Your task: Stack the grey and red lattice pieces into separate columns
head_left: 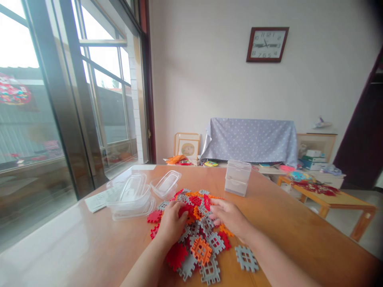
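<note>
Curled over the pile, thumb bent toward the fingers, one left hand [173, 224] reaches into red, grey and orange interlocking pieces [206, 225]; one right hand [229, 217], fingers partly bent, meets the pile's right side beside a red piece [207, 202]; whether either grip is closed on a piece cannot be told. The pieces overlap too much for a full count, spread mid-table between and below the two hands; one orange piece [201, 250] lies on top at the near side, and one grey piece [246, 258] rests apart at right on the brown table [278, 215]. Several clear containers [131, 201], some nested, stand to the left; two clear boxes [237, 181], stacked, stand beyond the pile; one wall clock [267, 44] hangs above one dotted cloth [251, 139].
</note>
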